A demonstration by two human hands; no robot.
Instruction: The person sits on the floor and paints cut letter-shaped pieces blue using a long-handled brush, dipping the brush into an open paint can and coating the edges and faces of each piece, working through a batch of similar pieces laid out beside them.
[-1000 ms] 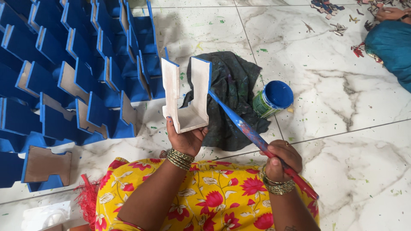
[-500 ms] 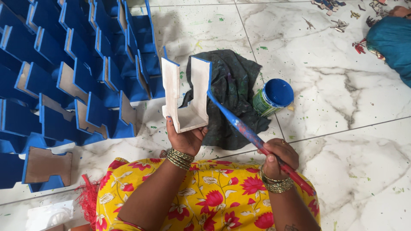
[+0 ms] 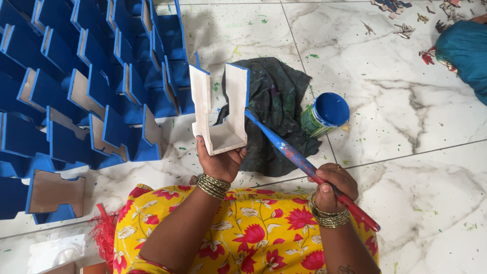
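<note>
My left hand (image 3: 219, 161) grips the base of a U-shaped wooden piece (image 3: 219, 109), unpainted inside with blue on its edges, held upright over the floor. My right hand (image 3: 332, 181) holds a long paintbrush (image 3: 299, 160) with a blue and red handle. Its blue tip touches the right wall of the wooden piece. An open tin of blue paint (image 3: 325, 114) stands on the floor to the right, at the edge of a dark paint-stained cloth (image 3: 276, 109).
Several blue-painted pieces of the same shape (image 3: 86, 86) stand in rows on the marble floor at the left. Another person's teal garment (image 3: 464, 48) shows at the top right, with small scraps (image 3: 406, 28) nearby. A white object (image 3: 53, 251) lies at the bottom left.
The brush tip has slid slightly along the right wall of the wooden piece. Both hands stay about where they were.
</note>
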